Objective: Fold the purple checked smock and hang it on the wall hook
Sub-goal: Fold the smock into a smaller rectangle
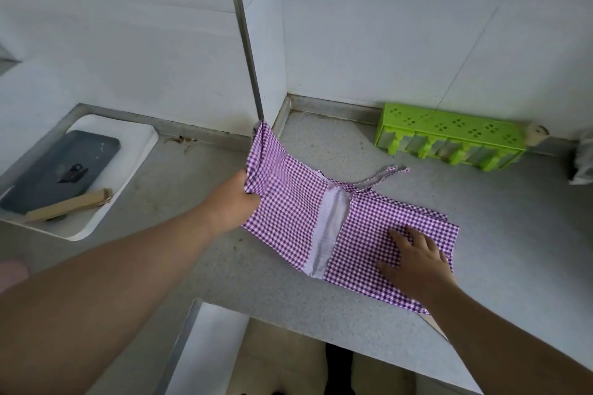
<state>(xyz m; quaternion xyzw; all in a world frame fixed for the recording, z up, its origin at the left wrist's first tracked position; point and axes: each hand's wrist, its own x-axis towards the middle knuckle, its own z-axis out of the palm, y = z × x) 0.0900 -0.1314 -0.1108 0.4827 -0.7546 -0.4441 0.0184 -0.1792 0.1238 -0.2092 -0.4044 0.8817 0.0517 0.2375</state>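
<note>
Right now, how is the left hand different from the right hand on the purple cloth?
The left hand grips a bunched end of the purple checked smock and lifts it; the right hand lies flat with spread fingers, pressing the other end onto the counter. Both touch the same smock.

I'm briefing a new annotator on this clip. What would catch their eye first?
The purple checked smock spread mid-counter stands out first: the left hand grips its bunched left edge, lifting it, while the right hand presses flat on the right part. Next comes the bright green rack against the back wall, then the white tray at left, holding a dark board.
</note>
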